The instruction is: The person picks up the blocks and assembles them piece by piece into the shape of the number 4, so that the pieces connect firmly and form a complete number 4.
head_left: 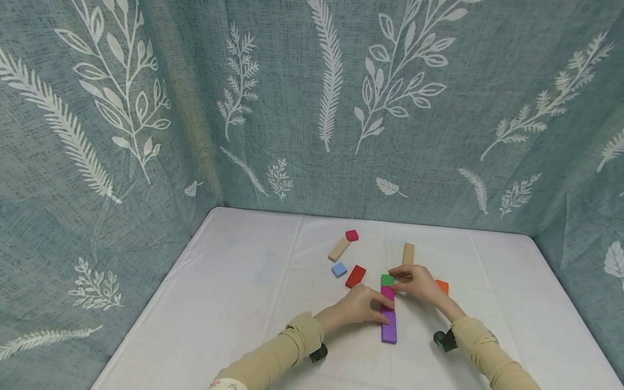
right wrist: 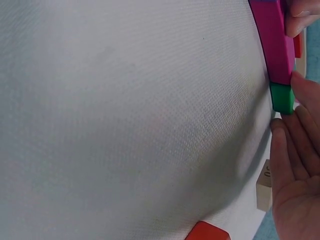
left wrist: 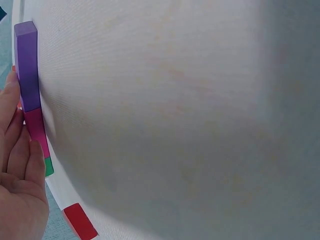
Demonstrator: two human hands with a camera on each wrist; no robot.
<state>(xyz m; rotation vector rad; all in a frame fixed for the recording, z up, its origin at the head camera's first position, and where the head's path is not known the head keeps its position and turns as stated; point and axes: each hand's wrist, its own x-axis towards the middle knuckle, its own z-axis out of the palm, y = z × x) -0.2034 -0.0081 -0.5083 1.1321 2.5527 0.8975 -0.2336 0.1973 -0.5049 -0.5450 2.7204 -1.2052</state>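
Observation:
A purple block (head_left: pixel 388 331), a magenta block (head_left: pixel 387 292) and a green block (head_left: pixel 387 279) lie end to end in a straight row. My left hand (head_left: pixel 358 307) reaches across from the left. Its thumb rests on the purple block, and its fairly straight fingers touch the magenta one. From the right, my right hand (head_left: pixel 415 281) pinches the green block at the row's far end. In the right wrist view, the thumb meets the green block (right wrist: pixel 283 98) near its joint with the magenta block (right wrist: pixel 276 45), while a fingertip is at its outer end.
Left of the row lie a red block (head_left: pixel 356 276), a light blue block (head_left: pixel 338 270), a plain wooden block (head_left: pixel 338 249) and a small crimson block (head_left: pixel 352 235). Another wooden block (head_left: pixel 408 254) stands beyond my right hand. An orange block (head_left: pixel 442 286) is partly hidden behind that hand.

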